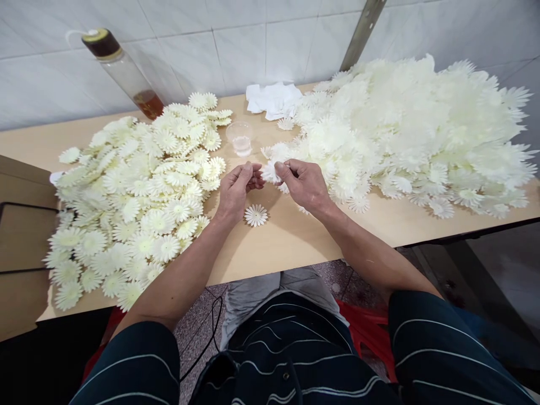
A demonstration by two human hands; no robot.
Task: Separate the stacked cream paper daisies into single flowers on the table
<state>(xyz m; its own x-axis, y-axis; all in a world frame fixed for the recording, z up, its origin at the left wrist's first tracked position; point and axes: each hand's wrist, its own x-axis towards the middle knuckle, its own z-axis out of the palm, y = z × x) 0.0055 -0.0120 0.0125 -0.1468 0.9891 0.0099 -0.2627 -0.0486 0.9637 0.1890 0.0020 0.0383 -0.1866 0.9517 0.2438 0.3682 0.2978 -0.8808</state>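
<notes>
Small cream-white daisy-shaped flower piece point(269, 172), thin petals fanned round a flat centre, partly hidden by fingertips, held in the air just above the pale wooden tabletop point(278, 247), near its middle. Just below it, lying flat and alone on the wood, a single white daisy cutout point(256, 215). To the left, a broad spread of pale yellow-white daisy pieces point(135, 208), mostly face up; to the right, a tall loose heap of white petal pieces point(413, 124), crowding up against the right wrist. Behind the hands, a small clear plastic cup point(240, 138), a crumpled white cloth point(273, 100) and a clear bottle with brown liquid point(124, 73) by the tiled wall. Left hand point(235, 190) with palm turned inward, grip pinched shut on the piece's left edge; right hand point(304, 184) with back upward, thumb-and-forefinger grip closed on its right side. Both forearms bare, stretched forward from dark striped sleeves.
</notes>
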